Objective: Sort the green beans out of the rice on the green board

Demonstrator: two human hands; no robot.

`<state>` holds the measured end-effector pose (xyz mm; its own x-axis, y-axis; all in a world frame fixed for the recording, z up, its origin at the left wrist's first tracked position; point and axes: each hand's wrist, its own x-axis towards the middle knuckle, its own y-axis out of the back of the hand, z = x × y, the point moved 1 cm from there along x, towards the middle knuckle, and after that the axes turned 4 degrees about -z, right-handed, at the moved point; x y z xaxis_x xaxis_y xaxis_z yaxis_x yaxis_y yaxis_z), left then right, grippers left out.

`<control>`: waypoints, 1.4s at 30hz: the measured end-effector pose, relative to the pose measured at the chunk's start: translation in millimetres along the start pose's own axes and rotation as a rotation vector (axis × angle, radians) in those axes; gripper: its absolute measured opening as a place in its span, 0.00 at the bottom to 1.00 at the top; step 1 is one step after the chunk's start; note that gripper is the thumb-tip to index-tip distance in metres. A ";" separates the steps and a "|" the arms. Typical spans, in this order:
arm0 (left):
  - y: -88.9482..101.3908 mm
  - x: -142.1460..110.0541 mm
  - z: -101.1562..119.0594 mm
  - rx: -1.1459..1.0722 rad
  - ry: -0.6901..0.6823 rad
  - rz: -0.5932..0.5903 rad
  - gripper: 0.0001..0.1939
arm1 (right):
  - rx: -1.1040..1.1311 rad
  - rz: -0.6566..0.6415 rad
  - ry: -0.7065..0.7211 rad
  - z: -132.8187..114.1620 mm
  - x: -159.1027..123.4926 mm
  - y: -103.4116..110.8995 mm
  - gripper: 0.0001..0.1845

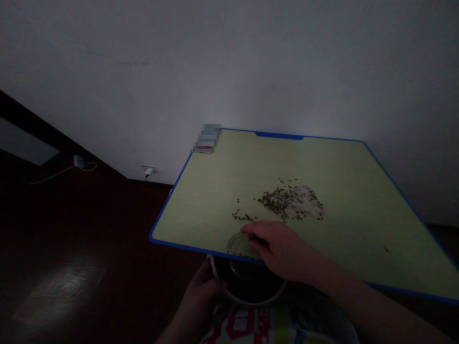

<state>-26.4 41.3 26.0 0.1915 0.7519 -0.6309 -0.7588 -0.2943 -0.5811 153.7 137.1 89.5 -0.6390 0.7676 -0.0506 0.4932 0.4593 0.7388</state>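
My right hand [279, 251] is closed on the right side of a clear round lid-like disc [237, 242], which rests at the table's front edge. A few small dark beans [245, 256] lie along that edge by the disc. Just below, my left hand [204, 291] grips the left rim of a dark-inside bowl [247, 302], held under the edge. Farther back, a pile of green-brown beans [274, 203] merges on its right with pale rice-like grains [304, 203]. A thin scatter of beans [242, 217] lies between the pile and my right hand.
The pale table [340, 177] has a blue rim and stands against a grey wall [272, 62]. A blurred, phone-like flat object [207, 138] sits at its far left corner. A plug [148, 172] is in the wall. Printed packaging or cloth [251, 327] lies below the bowl.
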 end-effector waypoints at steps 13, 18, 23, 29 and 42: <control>1.1 -0.9 -0.2 -0.008 -0.029 -0.028 0.26 | 0.077 -0.061 0.002 2.1 -4.4 8.1 0.16; 1.0 -0.4 -0.4 -0.020 -0.041 -0.014 0.27 | 0.046 -0.067 0.006 5.2 -4.1 9.3 0.16; 4.1 -0.8 -0.8 0.003 -0.028 -0.021 0.28 | 0.070 -0.055 -0.012 6.7 -6.6 10.8 0.16; 5.1 -0.4 -0.2 0.015 -0.028 -0.021 0.27 | 0.097 -0.040 -0.006 4.5 -3.8 8.6 0.17; 11.2 1.0 -1.4 0.011 -0.036 -0.007 0.29 | 0.018 0.019 -0.021 6.5 4.3 7.0 0.17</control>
<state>-33.8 37.9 18.1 0.1744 0.7747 -0.6078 -0.7643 -0.2826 -0.5796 158.3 146.5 90.1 -0.6167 0.7855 -0.0513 0.5155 0.4522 0.7279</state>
